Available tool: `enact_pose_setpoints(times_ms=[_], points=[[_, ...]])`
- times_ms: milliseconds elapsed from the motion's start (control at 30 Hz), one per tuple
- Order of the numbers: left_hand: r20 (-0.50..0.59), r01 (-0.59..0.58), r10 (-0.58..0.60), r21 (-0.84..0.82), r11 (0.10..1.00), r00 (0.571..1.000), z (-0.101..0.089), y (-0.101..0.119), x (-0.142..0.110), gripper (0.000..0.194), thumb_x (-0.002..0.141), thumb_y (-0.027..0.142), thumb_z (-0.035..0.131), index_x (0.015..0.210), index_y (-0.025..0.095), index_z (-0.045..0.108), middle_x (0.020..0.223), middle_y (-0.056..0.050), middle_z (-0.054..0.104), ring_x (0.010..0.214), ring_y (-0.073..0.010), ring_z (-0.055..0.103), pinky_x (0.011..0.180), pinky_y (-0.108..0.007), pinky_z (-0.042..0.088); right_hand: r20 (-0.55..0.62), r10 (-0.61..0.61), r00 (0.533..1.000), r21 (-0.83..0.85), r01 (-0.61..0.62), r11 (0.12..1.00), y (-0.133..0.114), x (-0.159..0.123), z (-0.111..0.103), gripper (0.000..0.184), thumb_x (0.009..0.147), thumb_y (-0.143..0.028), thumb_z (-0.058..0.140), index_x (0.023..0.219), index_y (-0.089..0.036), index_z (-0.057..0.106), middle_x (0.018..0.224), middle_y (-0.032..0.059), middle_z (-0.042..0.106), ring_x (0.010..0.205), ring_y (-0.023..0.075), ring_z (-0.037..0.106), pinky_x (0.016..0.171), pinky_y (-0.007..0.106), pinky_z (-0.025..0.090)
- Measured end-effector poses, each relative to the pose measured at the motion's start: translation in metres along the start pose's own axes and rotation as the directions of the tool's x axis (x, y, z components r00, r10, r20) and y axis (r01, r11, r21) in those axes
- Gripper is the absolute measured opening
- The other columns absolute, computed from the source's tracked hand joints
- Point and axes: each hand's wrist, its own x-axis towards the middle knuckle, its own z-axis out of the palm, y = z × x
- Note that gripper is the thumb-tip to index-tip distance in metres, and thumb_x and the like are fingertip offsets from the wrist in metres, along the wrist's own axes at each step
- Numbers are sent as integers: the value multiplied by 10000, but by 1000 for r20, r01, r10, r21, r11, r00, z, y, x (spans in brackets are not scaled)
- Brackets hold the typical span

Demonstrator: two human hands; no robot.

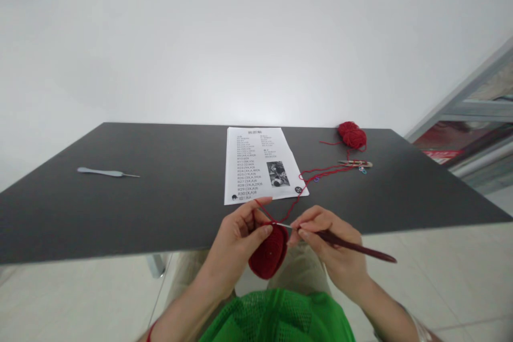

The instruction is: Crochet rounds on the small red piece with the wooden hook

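**Crochet hook at the upper edge of a red crocheted piece**

Nearest, a green mesh garment covers the wearer's front. Beyond it, above the lap, the left hand pinches the red crocheted piece between thumb and fingers; a strand of red yarn passes by its index finger. The right hand grips the crochet hook much like a pen. The piece lies directly to the left of the right hand, and the metal tip meets its upper edge, beside the left thumb. The hook's long axis runs from this contact rightward and slightly back toward the wearer, the dark handle's end projecting free past the right hand.

The near edge of the dark counter passes behind both hands. Just beyond them lies a printed sheet; to either side the counter's front portion offers bare room. Well to the left rests a pale-handled hook, untouched. To the right, the yarn leads to a small metal tool with stitch markers beside it. Farther back sits a red yarn ball, before the white wall.
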Motion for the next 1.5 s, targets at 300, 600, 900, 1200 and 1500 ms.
enact_pose_setpoints(times_ms=[300,600,900,1200,1500], points=[[-60,13,-12,21,1000,998,5,1,0,369,679,169,708,1043,143,652,644,43,608,593,-109,545,544,-217,390,51,-185,981,-297,192,936,-5,-10,9,201,846,-31,574,870,-221,637,766,17,700,673,129,677,588,212,560],[-81,77,-88,-130,989,993,10,-4,-6,448,633,193,792,1064,142,679,632,37,613,596,-107,540,580,-225,396,252,-367,895,-526,445,725,11,-22,16,346,877,-25,530,1147,-223,619,885,102,724,752,201,678,607,308,598],[-2,228,-240,-313,922,971,7,-14,1,472,582,183,840,1032,132,707,639,32,603,581,-78,516,586,-200,379,358,-411,839,-429,538,725,46,-27,-1,511,867,-76,586,1333,-281,548,1051,106,738,882,245,697,718,385,614],[-104,1,2,30,1000,995,6,-11,-1,419,720,225,706,1133,159,679,660,37,566,626,-124,513,603,-236,408,-194,70,978,50,-62,997,29,-21,27,120,855,-129,652,831,-241,691,808,11,683,681,132,653,602,244,571],[-79,-111,133,234,966,988,4,-1,0,314,765,178,629,1066,182,719,667,18,596,635,-147,528,630,-254,405,-183,173,968,168,-143,975,8,-14,18,139,853,-121,644,828,-247,697,824,4,694,607,117,653,562,246,572]])
